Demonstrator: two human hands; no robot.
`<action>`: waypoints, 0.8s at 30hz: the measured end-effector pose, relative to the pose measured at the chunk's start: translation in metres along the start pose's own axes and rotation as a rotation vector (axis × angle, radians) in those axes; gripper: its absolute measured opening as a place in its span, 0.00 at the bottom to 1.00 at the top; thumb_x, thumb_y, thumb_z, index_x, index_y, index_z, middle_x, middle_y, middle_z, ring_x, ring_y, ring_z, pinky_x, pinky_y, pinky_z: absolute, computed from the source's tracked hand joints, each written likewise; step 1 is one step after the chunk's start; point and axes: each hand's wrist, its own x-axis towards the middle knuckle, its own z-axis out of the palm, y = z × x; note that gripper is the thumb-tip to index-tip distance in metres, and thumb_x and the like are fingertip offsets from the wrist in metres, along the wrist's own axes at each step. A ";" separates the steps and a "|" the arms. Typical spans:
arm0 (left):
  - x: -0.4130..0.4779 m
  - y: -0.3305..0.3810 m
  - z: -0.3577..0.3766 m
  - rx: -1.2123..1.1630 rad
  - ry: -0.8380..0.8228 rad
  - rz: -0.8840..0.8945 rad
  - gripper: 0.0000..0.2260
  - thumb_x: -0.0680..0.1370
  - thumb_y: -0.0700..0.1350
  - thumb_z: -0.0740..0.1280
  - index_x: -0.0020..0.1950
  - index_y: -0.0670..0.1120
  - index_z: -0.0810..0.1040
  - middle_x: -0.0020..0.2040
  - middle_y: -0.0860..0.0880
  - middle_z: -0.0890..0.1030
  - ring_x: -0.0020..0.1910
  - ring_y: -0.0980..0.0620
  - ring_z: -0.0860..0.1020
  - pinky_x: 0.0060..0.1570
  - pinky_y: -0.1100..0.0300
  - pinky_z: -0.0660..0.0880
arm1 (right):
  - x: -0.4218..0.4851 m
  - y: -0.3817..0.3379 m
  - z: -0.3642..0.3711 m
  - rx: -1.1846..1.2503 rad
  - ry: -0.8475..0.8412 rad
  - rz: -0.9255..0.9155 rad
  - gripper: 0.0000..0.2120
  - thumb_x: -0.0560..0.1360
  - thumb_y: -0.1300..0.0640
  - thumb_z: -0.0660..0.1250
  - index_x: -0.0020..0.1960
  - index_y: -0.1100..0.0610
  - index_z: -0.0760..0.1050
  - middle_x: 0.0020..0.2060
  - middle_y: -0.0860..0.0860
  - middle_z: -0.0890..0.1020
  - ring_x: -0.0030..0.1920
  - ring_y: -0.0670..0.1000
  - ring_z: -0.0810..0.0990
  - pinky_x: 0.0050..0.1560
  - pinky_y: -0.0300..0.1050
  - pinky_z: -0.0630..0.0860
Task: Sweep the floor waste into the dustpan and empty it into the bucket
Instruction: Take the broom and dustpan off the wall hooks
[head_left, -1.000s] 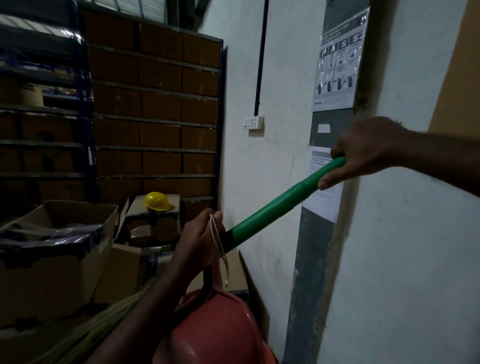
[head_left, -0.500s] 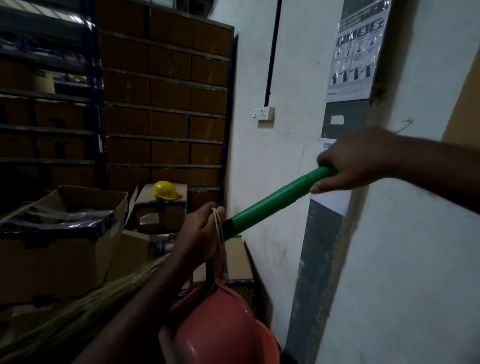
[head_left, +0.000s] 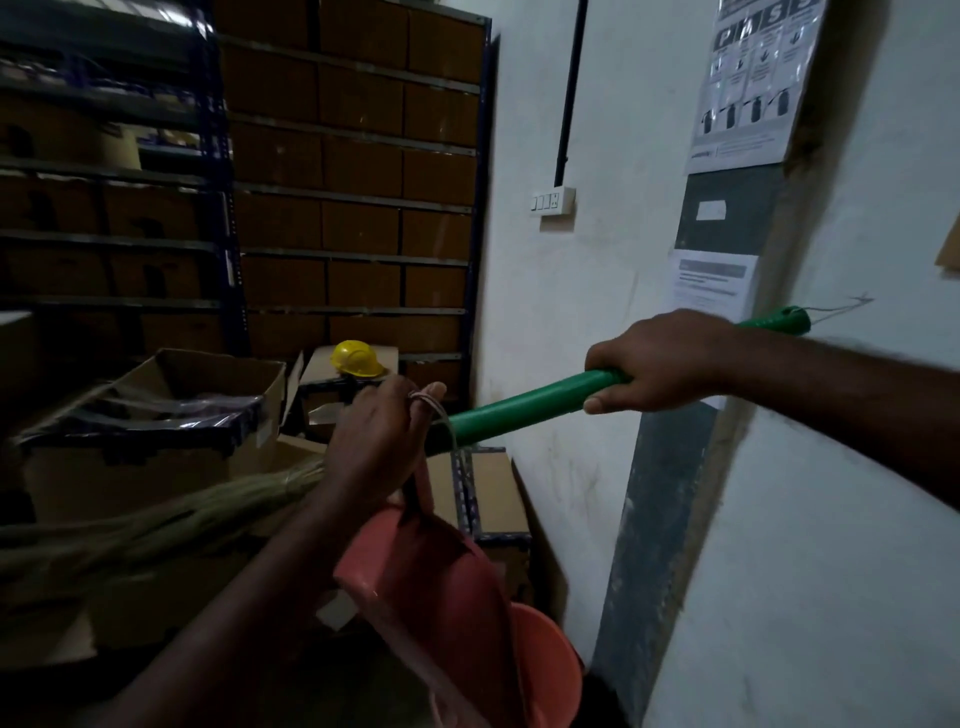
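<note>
The right grip (head_left: 657, 364) is clamped around the green handle of the broom (head_left: 519, 408), fingers curled under it and thumb pressed along its lower side. The broom's long axis runs slantwise. Its capped end sticks out up and to the right past this grip, close to the white wall (head_left: 545, 312). The shaft slopes down and to the left toward the left grip (head_left: 379, 447). Beyond that, the pale bristles (head_left: 156, 525) trail farther left and lower, nearly level.

The left grip is closed, with a loop of string (head_left: 428, 402) caught over one finger. It holds the dark stem of the red dustpan (head_left: 441, 597). Whether it also clasps the broom shaft passing behind it cannot be told. The dustpan hangs directly beneath this grip, its long axis steep and its mouth pointing down and to the right. The orange bucket (head_left: 550, 670) sits just under that lower edge.

Beyond the left grip, a yellow hard hat (head_left: 357, 358) rests on a carton, and an open cardboard box (head_left: 130, 478) stands to the left. Shelving (head_left: 353, 208) packed with brown boxes rises behind them. Above the right grip, a switch plate (head_left: 553, 201) and a poster (head_left: 753, 88) are fixed to the wall.
</note>
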 end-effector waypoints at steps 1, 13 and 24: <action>0.000 -0.005 -0.003 0.065 0.004 0.015 0.20 0.79 0.64 0.56 0.49 0.48 0.73 0.42 0.47 0.77 0.43 0.46 0.75 0.38 0.50 0.71 | 0.004 -0.003 0.006 0.015 -0.028 0.011 0.19 0.75 0.29 0.56 0.51 0.42 0.68 0.37 0.43 0.74 0.39 0.46 0.74 0.41 0.45 0.70; -0.052 -0.074 -0.049 0.390 -0.502 -0.247 0.11 0.76 0.44 0.71 0.54 0.43 0.74 0.45 0.46 0.79 0.42 0.46 0.80 0.40 0.54 0.77 | 0.034 -0.094 0.159 0.764 -0.367 0.060 0.17 0.79 0.38 0.61 0.59 0.50 0.73 0.35 0.49 0.75 0.30 0.47 0.75 0.28 0.36 0.76; -0.186 -0.167 -0.086 0.240 -0.688 -1.098 0.14 0.66 0.50 0.82 0.39 0.43 0.81 0.28 0.49 0.81 0.29 0.51 0.79 0.31 0.58 0.76 | 0.024 -0.288 0.263 1.372 -0.879 -0.093 0.05 0.78 0.57 0.67 0.52 0.58 0.74 0.46 0.57 0.82 0.40 0.53 0.82 0.35 0.45 0.78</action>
